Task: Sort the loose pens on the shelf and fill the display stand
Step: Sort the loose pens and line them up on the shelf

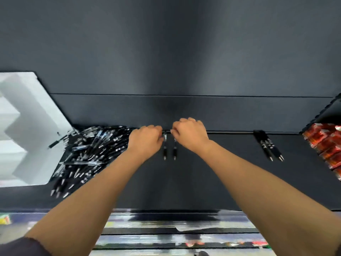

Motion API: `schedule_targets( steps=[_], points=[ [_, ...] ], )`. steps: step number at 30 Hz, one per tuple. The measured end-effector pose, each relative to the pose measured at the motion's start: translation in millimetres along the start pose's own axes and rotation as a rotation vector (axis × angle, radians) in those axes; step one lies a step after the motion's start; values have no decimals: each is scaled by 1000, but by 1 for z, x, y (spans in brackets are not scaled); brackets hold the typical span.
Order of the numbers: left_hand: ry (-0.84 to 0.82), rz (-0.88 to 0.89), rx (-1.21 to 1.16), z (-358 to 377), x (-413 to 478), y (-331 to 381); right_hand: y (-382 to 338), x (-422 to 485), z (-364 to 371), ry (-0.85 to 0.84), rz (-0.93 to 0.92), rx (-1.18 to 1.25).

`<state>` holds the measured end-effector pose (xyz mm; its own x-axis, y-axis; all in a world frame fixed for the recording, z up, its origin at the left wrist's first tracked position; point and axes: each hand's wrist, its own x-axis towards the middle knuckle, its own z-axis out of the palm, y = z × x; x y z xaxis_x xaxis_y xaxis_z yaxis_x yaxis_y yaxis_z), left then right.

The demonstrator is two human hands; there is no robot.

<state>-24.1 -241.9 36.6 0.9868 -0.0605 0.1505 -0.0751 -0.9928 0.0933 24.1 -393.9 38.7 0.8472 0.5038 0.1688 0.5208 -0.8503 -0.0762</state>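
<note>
Two black pens lie side by side at the middle of the dark shelf [203, 182], tips toward the near edge. The left pen [164, 147] has its far end pinched by the curled fingers of the left hand [145, 138]. The right pen [174, 149] is pinched likewise by the right hand [191, 134]. To the left, a loose pile of pens [88, 154] touches the white display stand [27, 126]. To the right, a few more pens [269, 146] lie near red packets [324, 145].

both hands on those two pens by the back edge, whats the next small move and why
Likely let go and reach the left hand to the loose pile: the two pens already lie parallel, tops at the back ledge; many remain unsorted.
</note>
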Motion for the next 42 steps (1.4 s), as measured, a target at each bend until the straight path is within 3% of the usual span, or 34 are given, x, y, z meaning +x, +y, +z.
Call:
schedule_targets(
  steps=[6, 17, 29, 34, 42],
  points=[
    [11, -118, 20, -4, -15, -68, -56, 40, 9, -83, -120, 47],
    [-146, -292, 86, 20, -12, -154, -93, 116, 46, -290, -187, 114],
    [-319, -187, 126, 53, 22, -181, -105, 139, 83, -503, -84, 122],
    [-320, -158, 152, 61, 22, -182, -111, 134, 96, -547, 33, 175],
    [-342, -231, -63, 58, 19, -192, -124, 137, 119, -641, 133, 321]
  ],
)
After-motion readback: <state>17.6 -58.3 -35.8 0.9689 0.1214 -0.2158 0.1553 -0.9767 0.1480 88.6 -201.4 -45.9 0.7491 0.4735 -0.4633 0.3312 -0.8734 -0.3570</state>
